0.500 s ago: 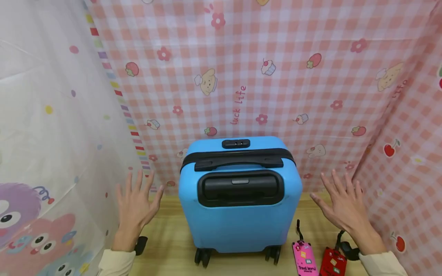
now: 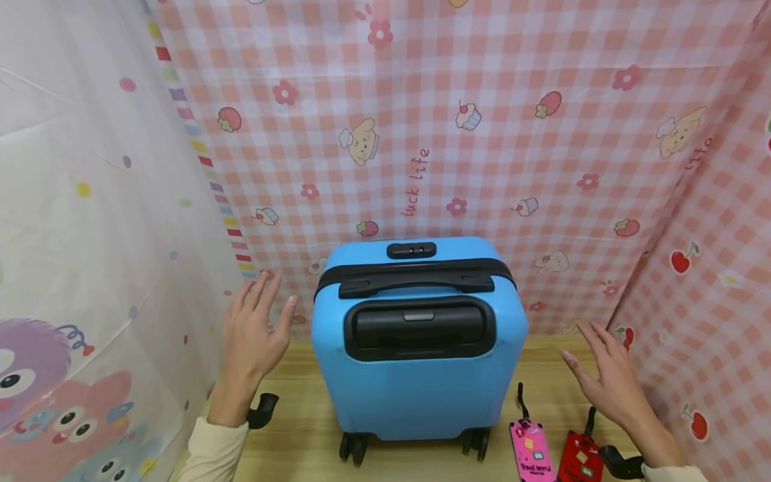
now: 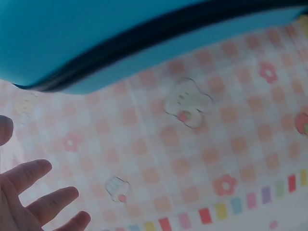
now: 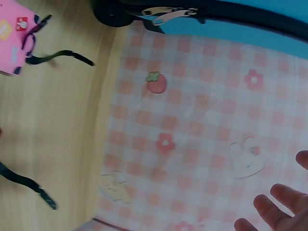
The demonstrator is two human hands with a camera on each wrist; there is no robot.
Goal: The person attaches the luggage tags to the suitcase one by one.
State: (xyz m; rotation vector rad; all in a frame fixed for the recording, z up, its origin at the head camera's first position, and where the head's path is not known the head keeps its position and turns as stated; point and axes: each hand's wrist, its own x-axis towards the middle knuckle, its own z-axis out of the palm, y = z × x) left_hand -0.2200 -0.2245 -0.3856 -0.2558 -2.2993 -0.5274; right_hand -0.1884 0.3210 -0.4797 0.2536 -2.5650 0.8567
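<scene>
Cream-sleeved, gripping nothing with left hand [image 2: 253, 335] or right hand [image 2: 613, 385], loosely straight-fingered, apart from blue suitcase [image 2: 421, 398] standing upright between; could roll on wheels [image 2: 356, 447] if nudged from one side and catch pink tag [image 2: 530, 450] nearby

Hands [image 2: 249, 335] [image 2: 614, 381] turned, fingers [image 2: 256, 292] less spread

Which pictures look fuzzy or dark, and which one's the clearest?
Head view: brightest and clearest, with crisp edges on the blue hard-shell suitcase; left wrist view: dimmer and hazy, the pink-and-white checked fabric looking soft; right wrist view: dim too, the pink rectangular luggage tag slightly fuzzy.
</scene>
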